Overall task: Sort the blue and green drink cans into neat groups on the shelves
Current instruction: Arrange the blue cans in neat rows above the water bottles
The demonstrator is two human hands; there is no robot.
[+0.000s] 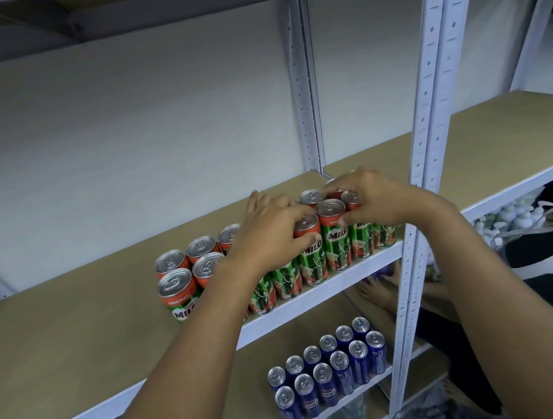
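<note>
Left hand (267, 231) and right hand (376, 203) each grip green cans (335, 237) (near-edge row); press them snug, upright; blue cans (331, 368) below look grouped.

The Milo cans (335, 237) stand in rows along the front edge of the upper shelf (74, 322); directly below, two rows of slim cans (331, 372) stand on the lower shelf (253, 415).

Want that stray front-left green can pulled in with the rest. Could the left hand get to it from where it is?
Probably yes. The left hand grips a green can in the cluster; the front-left can stands in the open on the same shelf, nothing between them.
</note>
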